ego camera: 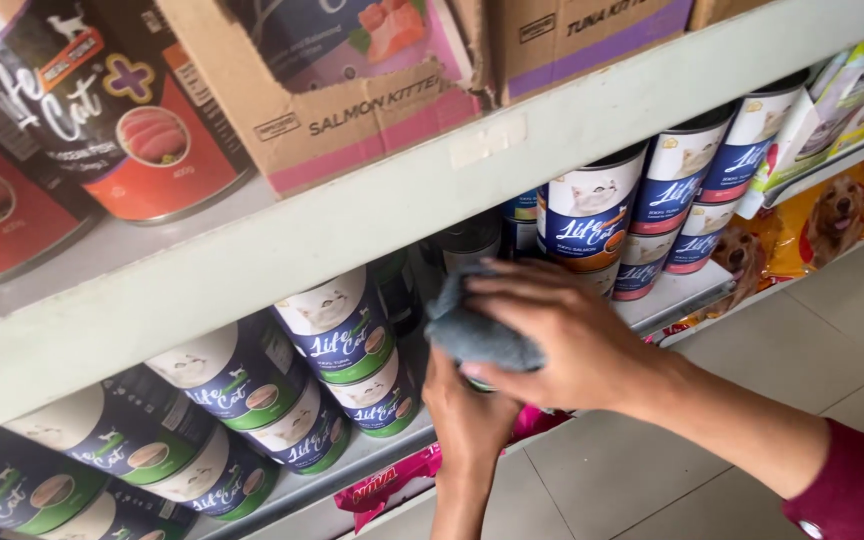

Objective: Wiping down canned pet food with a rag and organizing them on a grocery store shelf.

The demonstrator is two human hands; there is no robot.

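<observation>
Grey cloth [480,335]: under right hand [572,335], fingers pressing it on a can (mostly hidden).
Left hand [467,415]: below, gripping that can's underside.
Axis: can upright between both hands.

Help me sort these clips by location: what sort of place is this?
Most likely a pet-food aisle in a shop: stacked pet-food cans on a white shelf, cardboard cartons above, dog-food bags alongside.

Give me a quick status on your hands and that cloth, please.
Right hand pressing grey cloth onto a can, mostly hidden. Left hand holds the can from below. Stacked cans close on the left, shelf behind.
</observation>
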